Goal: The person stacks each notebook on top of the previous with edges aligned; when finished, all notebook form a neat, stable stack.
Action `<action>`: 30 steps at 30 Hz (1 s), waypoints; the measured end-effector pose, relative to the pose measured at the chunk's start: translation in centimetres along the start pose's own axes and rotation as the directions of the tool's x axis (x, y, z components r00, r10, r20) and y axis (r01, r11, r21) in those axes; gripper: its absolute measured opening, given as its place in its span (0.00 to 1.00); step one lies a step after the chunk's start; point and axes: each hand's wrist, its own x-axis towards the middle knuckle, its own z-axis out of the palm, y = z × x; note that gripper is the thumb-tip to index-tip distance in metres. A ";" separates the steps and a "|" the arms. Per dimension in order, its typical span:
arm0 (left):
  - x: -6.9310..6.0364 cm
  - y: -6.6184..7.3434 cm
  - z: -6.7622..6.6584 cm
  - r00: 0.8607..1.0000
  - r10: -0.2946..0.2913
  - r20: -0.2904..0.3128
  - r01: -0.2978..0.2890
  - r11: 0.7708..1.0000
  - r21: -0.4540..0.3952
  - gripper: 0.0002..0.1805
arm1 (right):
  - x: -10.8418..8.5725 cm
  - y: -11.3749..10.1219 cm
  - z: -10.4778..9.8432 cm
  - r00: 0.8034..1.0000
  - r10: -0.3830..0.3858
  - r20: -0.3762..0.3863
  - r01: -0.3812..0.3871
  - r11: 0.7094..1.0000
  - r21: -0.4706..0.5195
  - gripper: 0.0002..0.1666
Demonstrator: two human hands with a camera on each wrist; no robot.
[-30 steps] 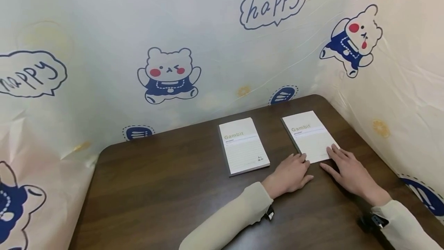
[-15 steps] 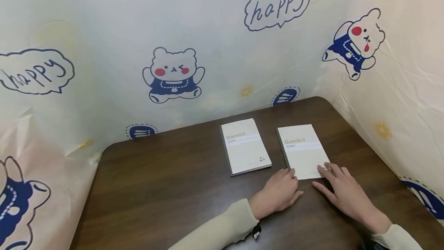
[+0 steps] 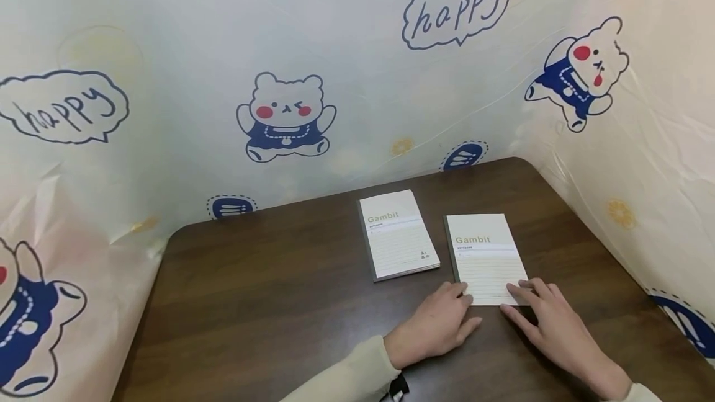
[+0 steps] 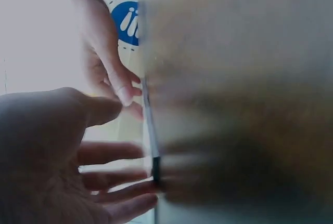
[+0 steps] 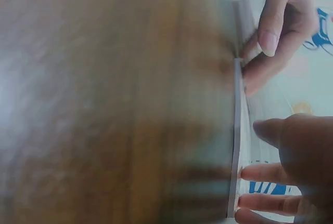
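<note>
A white notebook [image 3: 488, 257] with a dark spine and "Gambit" printed on its cover lies flat on the dark wooden table [image 3: 251, 303]. My left hand [image 3: 432, 327] touches its near left corner with the fingertips. At the near right corner the fingers of my right hand [image 3: 564, 334] rest on the cover, thumb apart at the near edge. Both hands have relaxed, extended fingers. The left wrist view catches the notebook's thin edge [image 4: 150, 120] beside the left fingers; the right wrist view has that edge [image 5: 236, 130] against the right fingertips.
To the left, a second Gambit notebook [image 3: 398, 234] lies slightly turned, its layered edge suggesting a stack. Behind and at both sides hangs a pale sheet [image 3: 184, 79] printed with bears and "happy" bubbles, close to the table edges.
The right-hand notebook has slid toward the person and turned straighter, with both hands moving along at its near corners. The other notebook stays in place on the table; the camera view shifts slightly.
</note>
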 end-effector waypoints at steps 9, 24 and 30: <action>0.2 -0.1 -0.2 0.926 -0.376 0.034 0.274 0.608 -0.745 0.36 | 0.7 0.9 -1.4 0.940 0.336 0.063 -0.341 0.904 0.257 0.31; 0.9 -0.7 -0.1 0.812 -0.554 0.181 0.248 0.048 -0.967 0.33 | 1.6 3.0 -1.8 0.729 0.516 0.450 -0.677 0.445 0.586 0.40; 0.4 -1.0 0.0 0.824 -0.551 0.130 0.251 0.150 -0.956 0.31 | 2.0 2.8 -2.1 0.703 0.505 0.501 -0.711 0.480 0.514 0.37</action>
